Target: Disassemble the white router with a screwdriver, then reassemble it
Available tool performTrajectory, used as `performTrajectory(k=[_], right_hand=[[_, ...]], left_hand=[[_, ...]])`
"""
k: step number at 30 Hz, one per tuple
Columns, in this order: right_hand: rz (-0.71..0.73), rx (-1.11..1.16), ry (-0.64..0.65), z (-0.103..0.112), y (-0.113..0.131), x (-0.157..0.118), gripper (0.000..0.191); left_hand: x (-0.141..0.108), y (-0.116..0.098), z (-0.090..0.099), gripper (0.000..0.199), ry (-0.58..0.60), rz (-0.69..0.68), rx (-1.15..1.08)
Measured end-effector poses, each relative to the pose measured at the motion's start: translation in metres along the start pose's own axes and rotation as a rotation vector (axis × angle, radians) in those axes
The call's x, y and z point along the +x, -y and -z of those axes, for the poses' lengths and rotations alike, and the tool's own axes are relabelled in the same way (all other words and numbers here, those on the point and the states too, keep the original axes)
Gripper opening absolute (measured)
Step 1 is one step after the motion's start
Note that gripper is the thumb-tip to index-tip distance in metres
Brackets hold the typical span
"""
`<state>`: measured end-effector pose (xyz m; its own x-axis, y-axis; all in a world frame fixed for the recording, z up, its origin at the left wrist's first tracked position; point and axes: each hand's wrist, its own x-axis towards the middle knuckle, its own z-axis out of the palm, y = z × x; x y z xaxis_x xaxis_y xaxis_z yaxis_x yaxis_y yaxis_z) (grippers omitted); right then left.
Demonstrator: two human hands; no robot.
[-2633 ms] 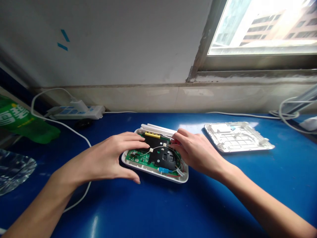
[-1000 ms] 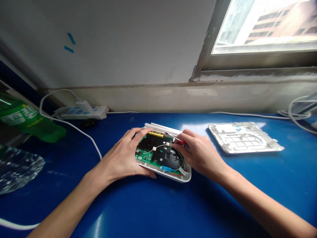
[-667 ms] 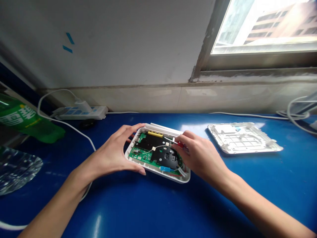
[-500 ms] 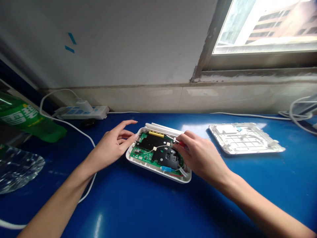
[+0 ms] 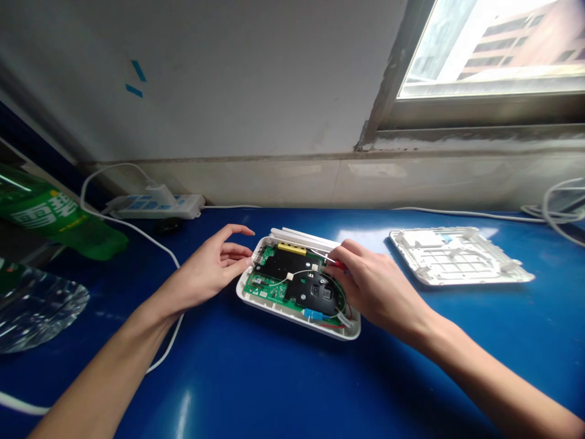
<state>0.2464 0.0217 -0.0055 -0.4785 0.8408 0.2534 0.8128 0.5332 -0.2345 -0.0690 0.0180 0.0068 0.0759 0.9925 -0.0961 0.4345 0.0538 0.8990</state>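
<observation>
An opened white router (image 5: pixel 269 300) lies on the blue table, its green circuit board (image 5: pixel 269 290), black shields and yellow port block (image 5: pixel 292 248) exposed. My left hand (image 5: pixel 210 259) is at its left end, fingers curved apart and thumb at the case rim; whether the thumb presses on it I cannot tell. In my right hand (image 5: pixel 365 271) is a screwdriver (image 5: pixel 339 264) with a red handle, mostly hidden by the fingers. Its thin shaft points left over the board, near the yellow ports. White antennas (image 5: pixel 306 238) lie along the far side.
The white router cover (image 5: pixel 461 256) lies inner side up on the right. On the left are a green bottle (image 5: pixel 64 213), a clear bottle (image 5: pixel 41 308), a power strip (image 5: pixel 183 207) and a white cable (image 5: pixel 171 341). A wall (image 5: pixel 274 183) bounds the far edge.
The view has shifted slightly, so everything sits a little further right. Both hands keep nearly the same places at the router, and the screwdriver is still in my right hand.
</observation>
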Motion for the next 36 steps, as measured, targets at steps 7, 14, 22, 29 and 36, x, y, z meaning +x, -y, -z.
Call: performTrajectory(k=[7, 14, 22, 29, 36], right_hand=[[0.046, 0.03, -0.019, 0.001, -0.005, 0.0, 0.019], [0.047, 0.044, -0.03, 0.001, -0.004, 0.0, 0.02], [0.01, -0.018, 0.001, 0.005, 0.002, -0.001, 0.022], [0.043, 0.003, -0.004, 0.004, -0.003, -0.001, 0.019], [0.064, 0.126, -0.052, 0.007, -0.006, 0.001, 0.02]], left_hand=[[0.0, -0.002, -0.002, 0.053, 0.044, 0.029, -0.037], [-0.001, 0.0, -0.003, 0.043, 0.052, -0.017, -0.047], [-0.002, -0.001, 0.0, 0.037, 0.089, -0.052, -0.007], [-0.005, -0.011, -0.008, 0.027, 0.053, -0.171, 0.231], [-0.008, -0.013, -0.011, 0.023, 0.0, -0.226, 0.401]])
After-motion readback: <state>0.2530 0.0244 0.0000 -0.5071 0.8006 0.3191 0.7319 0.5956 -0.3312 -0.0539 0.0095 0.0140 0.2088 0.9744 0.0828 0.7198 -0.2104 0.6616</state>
